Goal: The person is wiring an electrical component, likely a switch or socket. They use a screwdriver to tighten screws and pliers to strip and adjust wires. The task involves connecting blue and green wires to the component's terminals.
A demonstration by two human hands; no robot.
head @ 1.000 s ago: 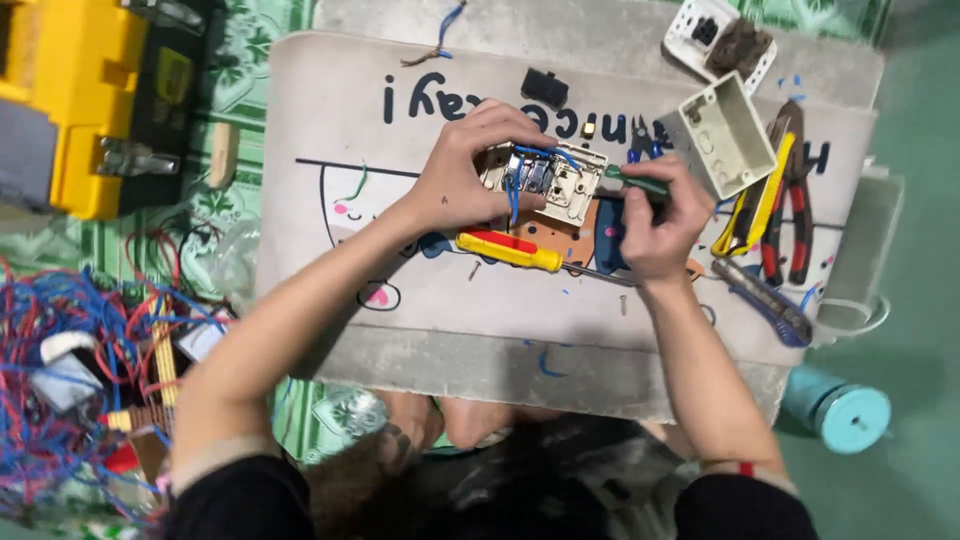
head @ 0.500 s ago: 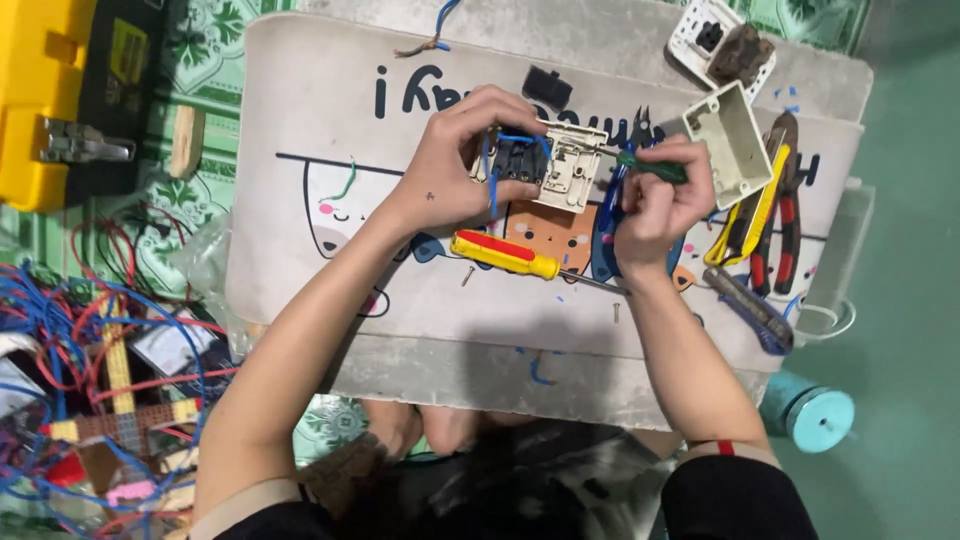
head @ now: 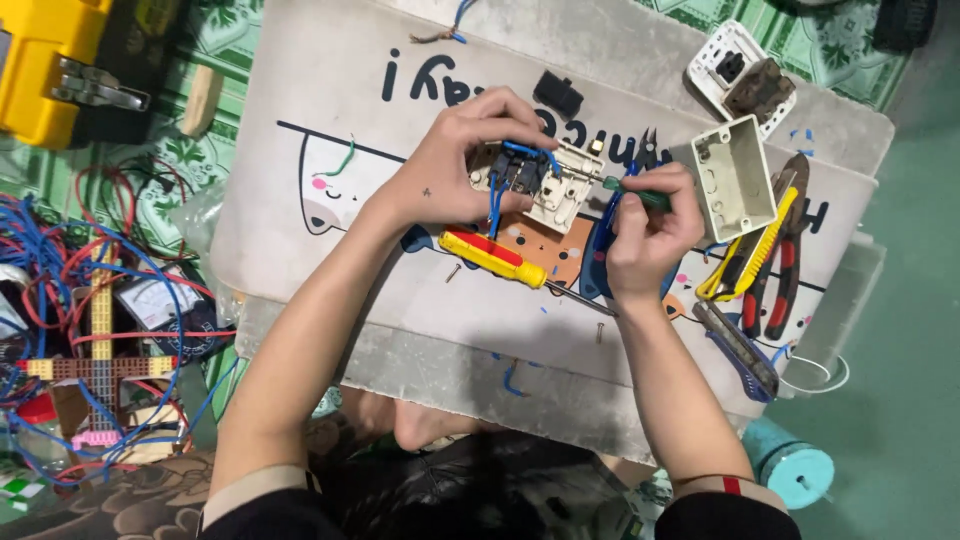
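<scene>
My left hand (head: 455, 165) grips a white switch plate (head: 560, 190), turned back-side up, with short blue wires (head: 497, 195) looping from its terminals. My right hand (head: 645, 225) holds a small green-handled screwdriver (head: 640, 197) whose tip points left at the plate's edge. Just below both hands a yellow-and-red screwdriver (head: 497, 258) lies on the white board (head: 330, 110).
An open white wall box (head: 735, 178), yellow-handled and red-handled pliers (head: 765, 250), a utility knife (head: 735, 345), loose screws and another switch plate (head: 730, 65) lie at right. A yellow toolbox (head: 45, 60) and tangled red and blue wires (head: 90, 330) are left. A teal roll (head: 795, 465) sits at lower right.
The view has shifted, so the board and tools sit further right and lower in frame. My hands stay on the switch plate and green screwdriver, with the plate turned slightly.
</scene>
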